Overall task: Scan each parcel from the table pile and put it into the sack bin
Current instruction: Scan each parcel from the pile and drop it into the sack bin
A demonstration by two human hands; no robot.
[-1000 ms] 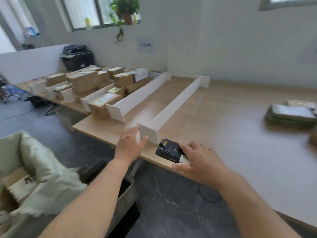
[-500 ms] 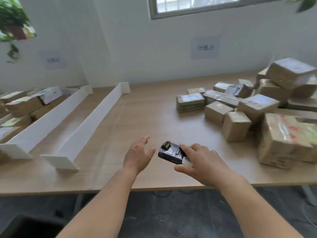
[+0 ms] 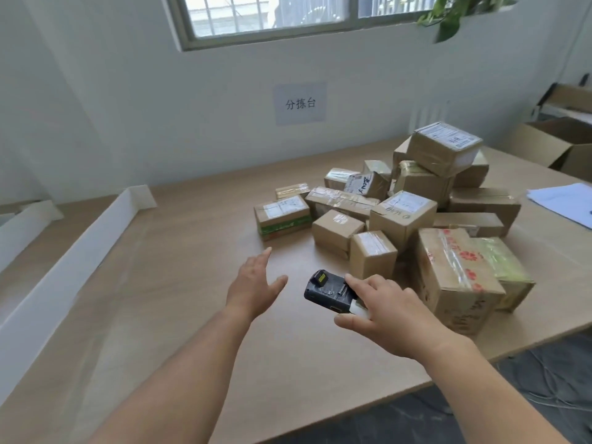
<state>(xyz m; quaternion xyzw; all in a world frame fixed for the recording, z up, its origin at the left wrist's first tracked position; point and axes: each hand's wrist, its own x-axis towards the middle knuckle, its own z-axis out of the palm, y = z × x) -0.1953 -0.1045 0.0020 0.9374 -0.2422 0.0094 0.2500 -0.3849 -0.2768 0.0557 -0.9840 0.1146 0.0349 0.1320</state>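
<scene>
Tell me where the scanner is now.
In the head view, the scanner is low, right of centre, held by the right hand over the table, in front of the parcel pile.

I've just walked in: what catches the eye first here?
A jumbled pile of taped cardboard parcels crowds the right side of the wooden table. Just before it, the right hand holds a black scanner while the open left hand stretches toward the pile. A paper sign hangs on the wall below the window.

Scanner (image 3: 326,291) rear hidden under right hand (image 3: 384,310); parcel labels (image 3: 407,201) unreadable.
</scene>
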